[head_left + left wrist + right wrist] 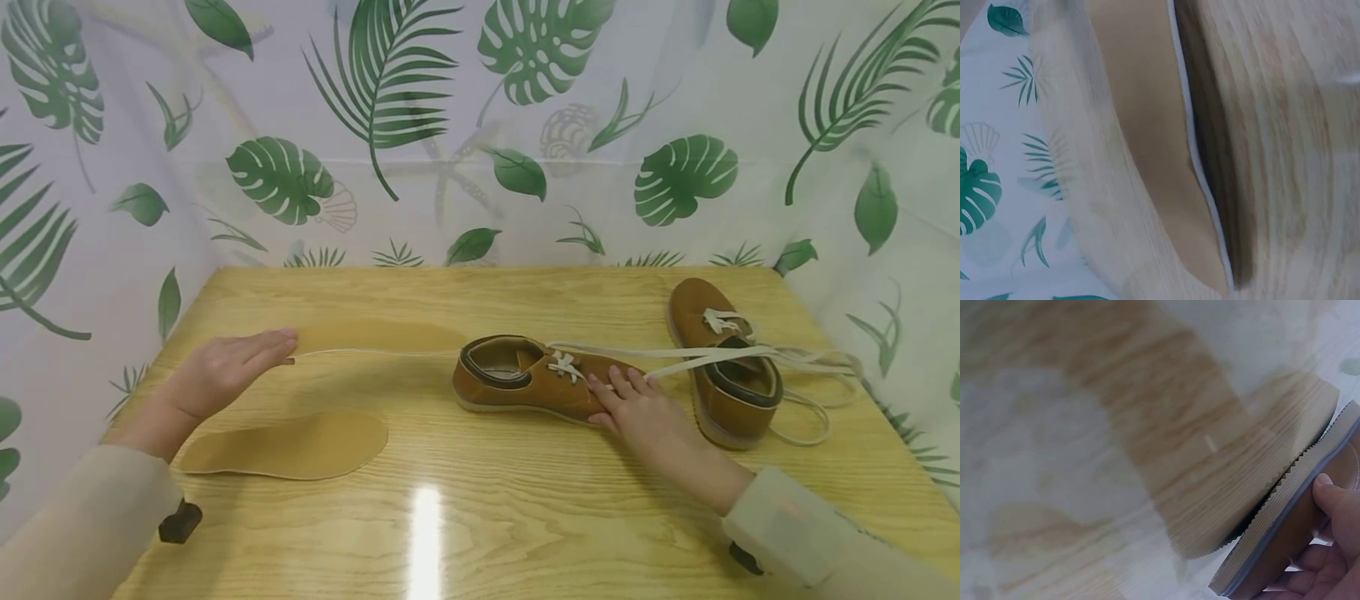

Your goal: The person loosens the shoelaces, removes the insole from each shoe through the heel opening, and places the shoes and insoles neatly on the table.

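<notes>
My left hand [232, 367] pinches one end of a tan insole [375, 335], which tilts above the table and reaches toward the brown shoe. In the left wrist view the same insole [1154, 144] shows its pale edge; the fingers are out of that view. My right hand [652, 421] grips the toe of the brown lace-up shoe [495, 398], which lies with its opening to the left. From the right wrist, the thumb lies on the upper of the shoe [1291, 531], above its ridged sole. A second insole [292, 446] lies flat nearer me.
Another brown shoe [738, 417] stands at the right, its toe pointing away. Long white laces [802, 358] run across it and loop at the table's right side. A leaf-print cloth [450, 125] hangs behind the wooden table [525, 517].
</notes>
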`<action>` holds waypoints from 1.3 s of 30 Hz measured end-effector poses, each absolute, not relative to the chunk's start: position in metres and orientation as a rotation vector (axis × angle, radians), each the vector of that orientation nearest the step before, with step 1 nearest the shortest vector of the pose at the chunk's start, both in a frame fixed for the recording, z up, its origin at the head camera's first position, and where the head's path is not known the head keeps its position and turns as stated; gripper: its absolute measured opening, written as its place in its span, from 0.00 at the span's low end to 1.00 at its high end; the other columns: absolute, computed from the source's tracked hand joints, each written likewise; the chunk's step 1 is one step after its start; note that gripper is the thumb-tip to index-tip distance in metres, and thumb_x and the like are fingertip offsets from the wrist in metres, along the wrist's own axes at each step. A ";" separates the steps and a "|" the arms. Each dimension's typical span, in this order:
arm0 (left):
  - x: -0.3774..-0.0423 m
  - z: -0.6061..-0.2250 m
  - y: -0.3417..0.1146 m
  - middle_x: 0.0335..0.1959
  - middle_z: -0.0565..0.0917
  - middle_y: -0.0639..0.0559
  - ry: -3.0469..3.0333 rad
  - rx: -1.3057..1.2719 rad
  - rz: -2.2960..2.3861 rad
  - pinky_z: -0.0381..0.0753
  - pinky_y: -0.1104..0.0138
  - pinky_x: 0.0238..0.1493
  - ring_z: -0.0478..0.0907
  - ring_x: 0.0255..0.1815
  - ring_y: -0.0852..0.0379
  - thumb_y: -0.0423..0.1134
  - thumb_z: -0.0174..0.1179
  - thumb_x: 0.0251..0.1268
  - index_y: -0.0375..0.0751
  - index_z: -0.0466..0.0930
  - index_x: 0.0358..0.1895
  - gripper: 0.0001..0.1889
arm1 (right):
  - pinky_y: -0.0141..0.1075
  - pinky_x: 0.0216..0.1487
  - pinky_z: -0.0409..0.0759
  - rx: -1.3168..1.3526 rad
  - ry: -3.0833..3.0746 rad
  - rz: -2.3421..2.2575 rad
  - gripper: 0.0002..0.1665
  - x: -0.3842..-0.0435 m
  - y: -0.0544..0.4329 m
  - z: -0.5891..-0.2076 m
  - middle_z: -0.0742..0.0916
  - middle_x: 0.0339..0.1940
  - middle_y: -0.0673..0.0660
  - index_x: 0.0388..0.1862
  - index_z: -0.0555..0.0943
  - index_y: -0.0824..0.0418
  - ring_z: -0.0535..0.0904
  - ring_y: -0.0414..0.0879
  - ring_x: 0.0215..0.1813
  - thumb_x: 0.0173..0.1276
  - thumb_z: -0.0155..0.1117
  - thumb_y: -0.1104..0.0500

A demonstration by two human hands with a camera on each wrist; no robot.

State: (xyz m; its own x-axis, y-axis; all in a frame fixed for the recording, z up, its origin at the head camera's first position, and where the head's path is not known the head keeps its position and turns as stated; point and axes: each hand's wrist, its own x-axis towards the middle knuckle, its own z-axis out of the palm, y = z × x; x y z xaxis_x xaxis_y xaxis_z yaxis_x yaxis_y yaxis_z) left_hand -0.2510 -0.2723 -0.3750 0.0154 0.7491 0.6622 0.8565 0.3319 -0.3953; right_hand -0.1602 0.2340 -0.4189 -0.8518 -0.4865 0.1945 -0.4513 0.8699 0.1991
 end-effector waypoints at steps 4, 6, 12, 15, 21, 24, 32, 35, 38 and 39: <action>-0.250 -0.378 -0.285 0.36 0.85 0.38 -1.765 -1.438 -0.136 0.84 0.59 0.24 0.84 0.32 0.46 0.30 0.40 0.75 0.28 0.79 0.40 0.15 | 0.54 0.55 0.78 0.712 -2.789 -0.215 0.30 -0.160 0.234 -0.419 0.81 0.55 0.68 0.59 0.78 0.61 0.77 0.63 0.57 0.62 0.62 0.46; -0.250 -0.380 -0.291 0.41 0.85 0.40 -1.772 -1.440 -0.118 0.84 0.59 0.24 0.85 0.37 0.48 0.30 0.40 0.76 0.28 0.79 0.41 0.15 | 0.54 0.56 0.78 0.710 -2.792 -0.215 0.30 -0.161 0.234 -0.420 0.81 0.55 0.68 0.59 0.77 0.61 0.77 0.63 0.57 0.62 0.62 0.46; -0.254 -0.390 -0.313 0.52 0.82 0.43 -1.806 -1.473 -0.111 0.83 0.58 0.24 0.81 0.50 0.52 0.29 0.36 0.76 0.29 0.77 0.43 0.16 | 0.54 0.56 0.78 0.708 -2.795 -0.215 0.30 -0.161 0.233 -0.418 0.81 0.55 0.68 0.59 0.78 0.61 0.76 0.63 0.57 0.61 0.62 0.46; -0.254 -0.393 -0.321 0.34 0.86 0.40 -1.841 -1.491 -0.071 0.83 0.59 0.23 0.84 0.30 0.47 0.29 0.33 0.77 0.30 0.78 0.39 0.19 | 0.54 0.57 0.77 0.701 -2.811 -0.218 0.31 -0.160 0.232 -0.417 0.81 0.56 0.68 0.59 0.77 0.61 0.76 0.63 0.57 0.62 0.62 0.46; -0.252 -0.396 -0.334 0.37 0.85 0.41 -1.935 -1.539 0.025 0.84 0.59 0.27 0.84 0.33 0.48 0.26 0.32 0.76 0.33 0.76 0.48 0.18 | 0.55 0.57 0.77 0.697 -2.827 -0.222 0.30 -0.160 0.232 -0.417 0.81 0.56 0.68 0.60 0.77 0.60 0.76 0.63 0.57 0.62 0.62 0.46; -0.250 -0.396 -0.337 0.39 0.85 0.43 -2.057 -1.573 0.116 0.84 0.59 0.28 0.83 0.33 0.48 0.20 0.49 0.59 0.35 0.76 0.50 0.18 | 0.55 0.57 0.77 0.690 -2.840 -0.219 0.30 -0.160 0.232 -0.416 0.80 0.56 0.68 0.60 0.77 0.60 0.76 0.64 0.58 0.62 0.61 0.46; -0.240 -0.393 -0.340 0.44 0.85 0.46 -2.470 -1.497 0.504 0.78 0.66 0.16 0.74 0.13 0.53 0.18 0.68 0.36 0.37 0.81 0.49 0.28 | 0.54 0.57 0.77 0.692 -2.860 -0.230 0.29 -0.159 0.232 -0.414 0.80 0.57 0.68 0.60 0.77 0.61 0.75 0.63 0.58 0.64 0.61 0.47; -0.237 -0.394 -0.342 0.42 0.86 0.47 -2.554 -1.455 0.543 0.78 0.66 0.16 0.75 0.14 0.54 0.19 0.68 0.39 0.39 0.81 0.49 0.26 | 0.54 0.58 0.77 0.687 -2.867 -0.227 0.30 -0.159 0.231 -0.413 0.80 0.57 0.68 0.61 0.76 0.61 0.75 0.63 0.59 0.64 0.60 0.46; -0.236 -0.395 -0.343 0.40 0.86 0.50 -2.655 -1.404 0.518 0.81 0.63 0.19 0.78 0.18 0.54 0.20 0.66 0.43 0.41 0.82 0.47 0.23 | 0.54 0.58 0.76 0.682 -2.883 -0.223 0.30 -0.158 0.231 -0.413 0.79 0.58 0.69 0.61 0.76 0.61 0.75 0.64 0.59 0.65 0.60 0.47; -0.237 -0.396 -0.343 0.39 0.87 0.51 -2.694 -1.384 0.504 0.82 0.62 0.22 0.80 0.21 0.53 0.21 0.66 0.45 0.41 0.82 0.47 0.22 | 0.54 0.58 0.76 0.683 -2.885 -0.222 0.30 -0.158 0.231 -0.413 0.79 0.58 0.68 0.61 0.76 0.61 0.75 0.64 0.59 0.65 0.60 0.47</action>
State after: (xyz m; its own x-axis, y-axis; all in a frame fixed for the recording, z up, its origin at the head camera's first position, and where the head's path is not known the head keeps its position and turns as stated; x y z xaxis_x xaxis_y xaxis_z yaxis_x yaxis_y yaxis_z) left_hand -0.2366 -0.3434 -0.3957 -0.5915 0.8018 -0.0853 0.7783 0.5402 -0.3199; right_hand -0.1583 0.2308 -0.4133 -0.8809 -0.4554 0.1285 -0.4304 0.8840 0.1824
